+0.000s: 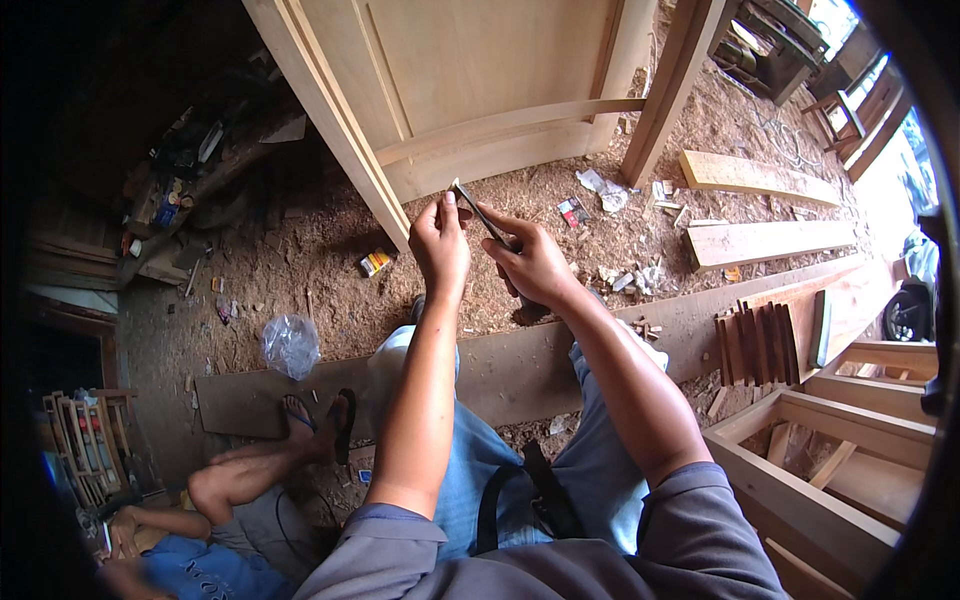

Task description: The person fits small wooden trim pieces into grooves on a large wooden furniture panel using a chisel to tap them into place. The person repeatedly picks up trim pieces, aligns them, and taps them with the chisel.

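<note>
In the head view, my right hand (540,264) clasps a slim dark tool (486,221), slanting far-left over the sawdust-strewn floor (255,262); my left hand (441,243) curls by its tip, pinching what I can't tell, so slow, steady handling seems wise

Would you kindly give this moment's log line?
right hand: holds dark slender tool; left hand: near tool's tip; surroundings: wood shavings

The door (480,60) is smooth, matt bare wood. In front of it: a dark, metal-looking tool (474,205), rough wood shavings (265,285), a glossy clear plastic bag (290,346).
</note>
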Tool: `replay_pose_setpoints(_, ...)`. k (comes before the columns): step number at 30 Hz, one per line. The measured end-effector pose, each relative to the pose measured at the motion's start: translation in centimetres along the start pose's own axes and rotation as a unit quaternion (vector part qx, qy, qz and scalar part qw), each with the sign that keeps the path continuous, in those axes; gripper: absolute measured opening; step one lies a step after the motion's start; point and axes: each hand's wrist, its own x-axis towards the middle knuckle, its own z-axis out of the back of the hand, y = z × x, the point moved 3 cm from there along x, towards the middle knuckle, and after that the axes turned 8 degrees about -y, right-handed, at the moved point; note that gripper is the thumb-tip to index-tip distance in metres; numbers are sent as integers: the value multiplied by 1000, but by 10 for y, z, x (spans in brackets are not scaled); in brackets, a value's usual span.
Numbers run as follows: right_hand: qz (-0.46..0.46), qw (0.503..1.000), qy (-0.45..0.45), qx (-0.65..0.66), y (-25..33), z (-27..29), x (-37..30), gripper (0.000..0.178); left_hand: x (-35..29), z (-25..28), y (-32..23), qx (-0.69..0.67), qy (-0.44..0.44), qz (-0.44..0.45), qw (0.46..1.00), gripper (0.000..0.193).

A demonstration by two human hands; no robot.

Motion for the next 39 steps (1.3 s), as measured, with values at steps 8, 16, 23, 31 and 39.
replay_pose_setpoints(8, 34, 997, -7, -73, -8, 1, 2, 54, -4, 6, -18, 209, 9, -186, 960, 22)
replay_pose_setpoints(16, 31, 997, 21, -64, -12, -1, 1, 53, -4, 10, -20, 267, 6, -213, 940, 22)
replay_pose_setpoints(23, -16, 997, 67, -46, -16, 3, -1, 52, -4, 12, -17, 292, 21, -219, 931, 18)
replay_pose_setpoints(31, -143, 977, -82, -139, -10, -2, 10, 42, -11, 7, -21, 269, 53, -255, 927, 16)
replay_pose_setpoints(39, -125, 988, -74, 47, -29, 35, 26, 50, -3, 15, -15, 224, 57, -191, 954, 21)
